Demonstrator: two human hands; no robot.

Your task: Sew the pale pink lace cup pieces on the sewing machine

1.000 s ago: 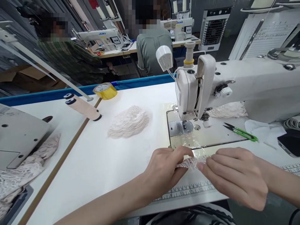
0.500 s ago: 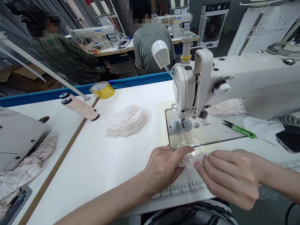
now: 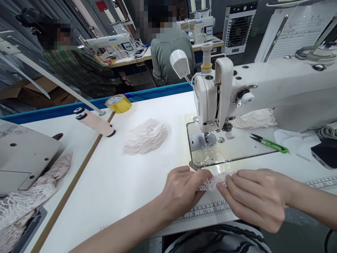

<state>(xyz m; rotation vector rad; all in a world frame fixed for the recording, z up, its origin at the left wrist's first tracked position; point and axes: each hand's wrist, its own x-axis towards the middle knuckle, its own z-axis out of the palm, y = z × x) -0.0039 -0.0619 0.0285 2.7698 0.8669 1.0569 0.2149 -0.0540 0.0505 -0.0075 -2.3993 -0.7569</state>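
Between my two hands a small piece of white lace (image 3: pixel 213 181) is stretched just in front of the sewing machine's plate. My left hand (image 3: pixel 181 188) pinches its left end, thumb on top. The right end is gripped by my right hand (image 3: pixel 256 195), fingers curled over it, so part of the lace is hidden. Behind the hands stands the white sewing machine (image 3: pixel 210 102), its needle and foot above the metal plate (image 3: pixel 216 154). A pile of lace pieces (image 3: pixel 146 137) lies on the table to the left, and more lace (image 3: pixel 255 118) rests behind the needle.
Green thread snips (image 3: pixel 271 143), a white cloth (image 3: pixel 296 142) and a dark phone (image 3: pixel 325 156) lie at right. A ruler strip (image 3: pixel 207 210) runs along the front edge. Yellow tape (image 3: pixel 119 104) and thread cones (image 3: pixel 96 123) are at left. Two people sit beyond the table.
My left thumb has drawn back leftward, so more of the lace shows between the hands. Both hands keep their hold; the camera view has shifted slightly.
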